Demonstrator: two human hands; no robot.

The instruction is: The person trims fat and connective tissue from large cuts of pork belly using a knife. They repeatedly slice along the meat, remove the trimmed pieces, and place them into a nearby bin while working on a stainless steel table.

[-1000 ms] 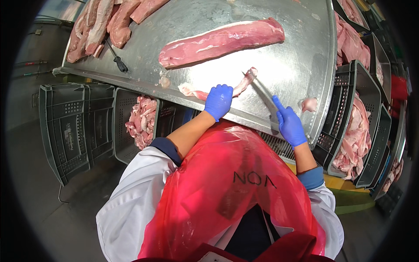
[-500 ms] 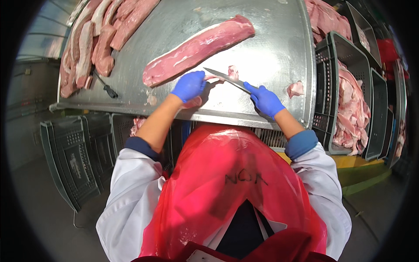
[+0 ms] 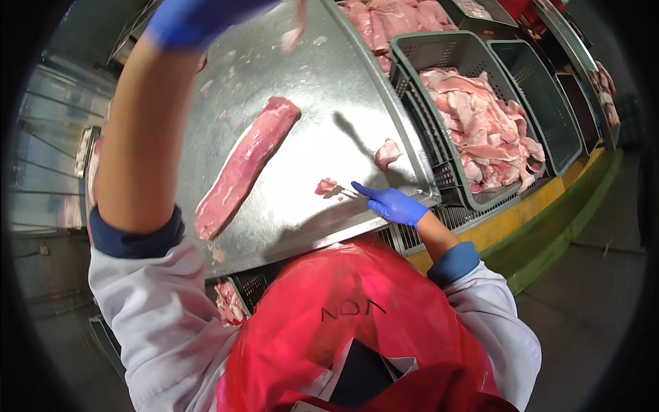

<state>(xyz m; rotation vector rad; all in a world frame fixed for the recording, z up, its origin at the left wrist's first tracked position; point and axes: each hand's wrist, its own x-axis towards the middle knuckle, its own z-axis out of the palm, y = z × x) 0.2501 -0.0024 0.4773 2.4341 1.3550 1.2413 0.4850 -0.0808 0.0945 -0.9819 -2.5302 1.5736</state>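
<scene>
My left hand (image 3: 195,22), in a blue glove, is raised at the top left and blurred. Its fingers run out of the picture. Beside them a thin strip of meat trim (image 3: 295,31) hangs in the air; whether the fingers grip it is hidden. Low over the table's near right corner, my gloved right hand (image 3: 398,206) is closed round a knife, index finger stretched forward. The blade (image 3: 350,193) shows only as a thin line, pointing left toward a small meat scrap (image 3: 326,186). A long trimmed pork loin (image 3: 248,168) lies on the metal table (image 3: 322,75).
Another scrap (image 3: 388,154) rests near the table's right edge. A grey crate (image 3: 473,204) of meat trimmings (image 3: 480,130) stands to the right, with a second crate (image 3: 535,89) beyond it. More meat cuts (image 3: 398,24) lie at the far right. Below the near edge is another crate (image 3: 252,292).
My left hand has risen from the table to the top left, and a strip of trim is off the table. The view has swung right. My right hand has shifted toward the near right corner.
</scene>
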